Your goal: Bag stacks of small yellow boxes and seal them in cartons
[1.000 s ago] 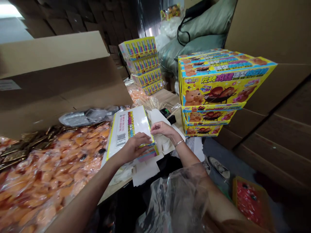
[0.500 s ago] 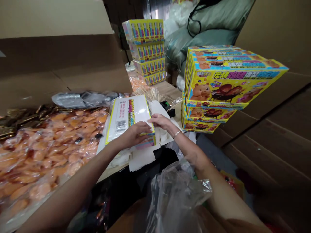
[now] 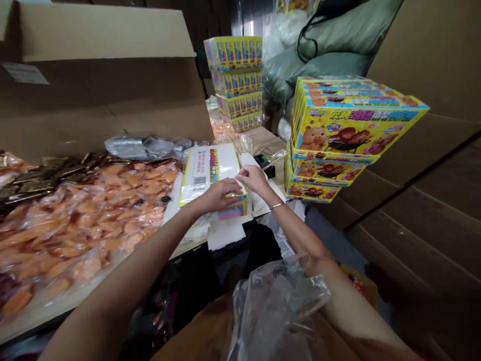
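- The left hand [image 3: 221,194] is laid half open over the near right corner of a barcoded cardboard carton [image 3: 221,163], not wrapped around it.
- At the right edge, thumb and fingertips of the right hand [image 3: 252,179] are held close together; whether anything is pinched cannot be told.
- The carton is set near the tabletop's [image 3: 265,135] front edge.
- Probably light, stiff, slightly slippery and dentable; best gripped by opposite sides.

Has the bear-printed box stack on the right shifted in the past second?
No: the box stack stands just right of the black-and-green item on the table, as before; the camera view itself shifted.
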`<action>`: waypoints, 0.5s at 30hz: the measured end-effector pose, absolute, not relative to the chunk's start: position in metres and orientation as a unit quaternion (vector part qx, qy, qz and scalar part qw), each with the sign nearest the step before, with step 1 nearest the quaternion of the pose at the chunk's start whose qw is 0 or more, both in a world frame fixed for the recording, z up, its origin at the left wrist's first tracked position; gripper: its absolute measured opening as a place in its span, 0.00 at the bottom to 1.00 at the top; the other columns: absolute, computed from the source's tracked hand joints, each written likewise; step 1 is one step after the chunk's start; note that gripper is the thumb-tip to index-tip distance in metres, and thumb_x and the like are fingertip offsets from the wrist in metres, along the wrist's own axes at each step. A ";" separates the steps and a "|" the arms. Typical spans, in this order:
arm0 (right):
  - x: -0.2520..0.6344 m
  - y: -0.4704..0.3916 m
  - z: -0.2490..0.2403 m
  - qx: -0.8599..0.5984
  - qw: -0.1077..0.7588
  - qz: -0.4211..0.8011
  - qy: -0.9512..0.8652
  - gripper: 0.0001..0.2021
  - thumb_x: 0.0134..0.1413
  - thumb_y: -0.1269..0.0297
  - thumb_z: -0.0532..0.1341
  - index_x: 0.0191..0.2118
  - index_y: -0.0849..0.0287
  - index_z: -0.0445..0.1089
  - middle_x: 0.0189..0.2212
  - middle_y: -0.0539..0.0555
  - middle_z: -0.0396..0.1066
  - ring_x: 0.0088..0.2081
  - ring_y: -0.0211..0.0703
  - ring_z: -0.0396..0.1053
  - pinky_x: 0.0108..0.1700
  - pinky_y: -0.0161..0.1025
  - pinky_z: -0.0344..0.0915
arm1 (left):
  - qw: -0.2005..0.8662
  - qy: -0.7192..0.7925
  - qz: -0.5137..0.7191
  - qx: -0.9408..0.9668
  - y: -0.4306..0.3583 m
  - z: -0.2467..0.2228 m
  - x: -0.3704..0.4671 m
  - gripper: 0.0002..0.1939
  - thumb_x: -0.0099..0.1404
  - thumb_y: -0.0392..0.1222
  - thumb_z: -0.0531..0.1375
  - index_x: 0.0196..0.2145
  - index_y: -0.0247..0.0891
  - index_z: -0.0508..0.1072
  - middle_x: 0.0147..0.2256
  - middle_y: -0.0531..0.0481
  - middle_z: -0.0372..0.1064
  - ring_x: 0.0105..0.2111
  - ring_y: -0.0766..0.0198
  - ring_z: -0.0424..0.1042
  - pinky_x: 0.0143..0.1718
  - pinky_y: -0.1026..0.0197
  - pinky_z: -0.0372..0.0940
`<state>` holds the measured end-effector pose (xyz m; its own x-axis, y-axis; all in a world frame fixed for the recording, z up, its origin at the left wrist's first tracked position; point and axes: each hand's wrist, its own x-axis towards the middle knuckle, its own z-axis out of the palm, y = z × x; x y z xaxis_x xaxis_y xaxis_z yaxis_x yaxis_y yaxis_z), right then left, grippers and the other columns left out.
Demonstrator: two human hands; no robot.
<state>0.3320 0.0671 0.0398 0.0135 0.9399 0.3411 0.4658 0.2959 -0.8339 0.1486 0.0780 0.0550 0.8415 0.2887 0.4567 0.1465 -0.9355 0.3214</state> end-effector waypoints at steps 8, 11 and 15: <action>0.309 0.066 0.065 -0.544 0.392 0.220 -0.708 0.04 0.53 0.71 0.60 0.28 0.61 0.69 0.25 0.49 0.69 0.29 0.38 0.65 0.35 0.35 0.58 | -0.076 0.306 0.320 0.893 -0.004 0.029 0.116 0.25 0.68 0.48 0.62 0.60 0.40 0.68 0.59 0.39 0.70 0.61 0.48 0.65 0.64 0.43 0.54; 0.299 0.065 0.068 -0.479 0.370 0.246 -0.757 0.06 0.55 0.66 0.60 0.30 0.61 0.69 0.25 0.49 0.69 0.29 0.37 0.65 0.34 0.34 0.58 | -0.209 0.445 0.383 0.782 -0.039 -0.011 0.085 0.30 0.66 0.50 0.64 0.61 0.36 0.66 0.58 0.34 0.69 0.62 0.43 0.63 0.65 0.41 0.48; 0.249 0.060 0.075 -0.342 0.307 0.242 -0.854 0.09 0.56 0.60 0.62 0.32 0.61 0.70 0.30 0.51 0.70 0.32 0.37 0.65 0.36 0.34 0.57 | -0.275 0.479 0.397 0.733 -0.041 -0.043 0.058 0.06 0.69 0.36 0.59 0.42 0.40 0.76 0.32 0.47 0.75 0.41 0.54 0.72 0.54 0.49 0.56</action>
